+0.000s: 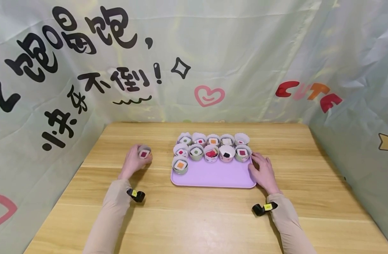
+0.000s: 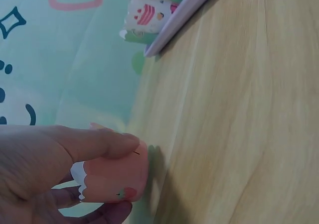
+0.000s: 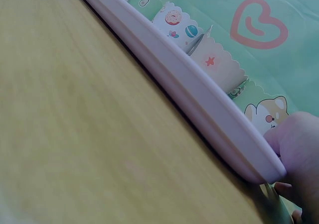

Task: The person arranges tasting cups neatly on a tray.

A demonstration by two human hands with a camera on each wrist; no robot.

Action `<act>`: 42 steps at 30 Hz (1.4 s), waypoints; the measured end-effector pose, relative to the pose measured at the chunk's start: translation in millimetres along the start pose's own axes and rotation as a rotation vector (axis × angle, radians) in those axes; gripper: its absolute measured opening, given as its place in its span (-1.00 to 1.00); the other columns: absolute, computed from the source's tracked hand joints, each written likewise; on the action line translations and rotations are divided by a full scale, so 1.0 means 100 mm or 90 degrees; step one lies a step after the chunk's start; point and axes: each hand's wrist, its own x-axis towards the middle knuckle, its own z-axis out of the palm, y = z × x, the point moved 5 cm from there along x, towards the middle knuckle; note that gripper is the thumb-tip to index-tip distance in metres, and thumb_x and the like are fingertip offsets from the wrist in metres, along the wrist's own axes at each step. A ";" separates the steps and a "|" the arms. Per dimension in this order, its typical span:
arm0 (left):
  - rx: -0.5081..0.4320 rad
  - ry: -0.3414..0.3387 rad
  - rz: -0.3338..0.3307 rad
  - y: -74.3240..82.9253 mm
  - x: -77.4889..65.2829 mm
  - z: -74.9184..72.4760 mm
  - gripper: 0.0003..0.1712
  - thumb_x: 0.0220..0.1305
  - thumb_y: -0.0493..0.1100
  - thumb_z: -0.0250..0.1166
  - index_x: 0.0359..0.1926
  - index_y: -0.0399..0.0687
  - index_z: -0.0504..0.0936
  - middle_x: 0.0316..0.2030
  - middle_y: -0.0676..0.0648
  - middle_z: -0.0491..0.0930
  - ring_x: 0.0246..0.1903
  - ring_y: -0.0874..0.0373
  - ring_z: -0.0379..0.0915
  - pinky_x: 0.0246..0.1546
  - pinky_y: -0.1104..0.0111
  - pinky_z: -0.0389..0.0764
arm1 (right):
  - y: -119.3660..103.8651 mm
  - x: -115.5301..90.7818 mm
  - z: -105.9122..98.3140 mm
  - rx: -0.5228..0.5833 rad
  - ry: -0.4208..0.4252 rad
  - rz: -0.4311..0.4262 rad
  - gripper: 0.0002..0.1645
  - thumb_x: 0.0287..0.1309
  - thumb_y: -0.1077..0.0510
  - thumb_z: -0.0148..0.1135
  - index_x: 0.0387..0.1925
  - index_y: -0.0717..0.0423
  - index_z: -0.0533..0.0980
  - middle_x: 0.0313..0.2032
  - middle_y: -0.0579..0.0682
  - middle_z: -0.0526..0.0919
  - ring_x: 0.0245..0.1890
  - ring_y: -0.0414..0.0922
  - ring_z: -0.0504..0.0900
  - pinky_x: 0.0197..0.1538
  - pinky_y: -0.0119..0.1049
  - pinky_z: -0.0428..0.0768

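Observation:
My left hand (image 1: 133, 163) grips a pink paper baking cup (image 2: 114, 179) with a scalloped rim and a strawberry print, left of the tray. Inside that cup, the head view shows a white piece with a dark red square centre (image 1: 144, 153). At the right end of the lilac tray (image 1: 216, 176), my right hand (image 1: 264, 173) holds the rim, its thumb over the edge. Several filled paper cups stand in rows on the tray, among them a green one (image 1: 180, 169) at front left and one beside my right thumb (image 1: 242, 157).
Wooden table (image 1: 194, 218) lies under everything. A printed fabric backdrop (image 1: 244, 53) encloses the back and both sides. Small black cameras sit on both wrists, the left one (image 1: 137, 195) and the right one (image 1: 262, 209). Bare tray surface shows at the front right.

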 end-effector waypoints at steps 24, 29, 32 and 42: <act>-0.004 -0.010 0.057 0.50 -0.16 0.11 -0.23 0.09 0.05 0.54 0.25 -0.14 0.47 -0.02 -0.23 0.64 -0.12 -0.07 0.54 -0.19 0.29 0.54 | 0.03 0.01 0.02 -0.001 -0.010 0.012 -0.43 0.30 0.25 0.08 0.27 0.51 0.40 0.36 0.44 0.38 0.45 0.34 0.22 0.55 0.33 -0.11; -0.011 -0.027 0.069 0.55 -0.17 0.20 -0.24 0.08 0.03 0.55 0.23 -0.17 0.48 -0.05 -0.25 0.65 -0.16 -0.07 0.56 -0.25 0.28 0.60 | 0.02 0.03 0.02 0.002 -0.010 0.013 -0.42 0.30 0.25 0.08 0.27 0.51 0.40 0.36 0.44 0.38 0.46 0.35 0.22 0.55 0.33 -0.11; -0.014 -0.034 0.063 0.52 -0.15 0.26 -0.25 0.07 0.02 0.55 0.22 -0.16 0.49 -0.07 -0.24 0.65 -0.18 -0.05 0.55 -0.29 0.32 0.58 | 0.00 0.06 0.01 0.003 -0.013 0.014 -0.42 0.30 0.24 0.08 0.28 0.51 0.39 0.36 0.45 0.37 0.46 0.35 0.21 0.56 0.32 -0.12; -0.010 -0.049 0.054 0.49 -0.11 0.38 -0.23 0.08 0.05 0.54 0.25 -0.15 0.48 -0.05 -0.25 0.65 -0.16 -0.07 0.56 -0.28 0.32 0.59 | 0.00 0.07 0.01 0.008 -0.012 0.009 -0.43 0.28 0.25 0.08 0.25 0.53 0.41 0.35 0.46 0.38 0.45 0.36 0.22 0.55 0.34 -0.12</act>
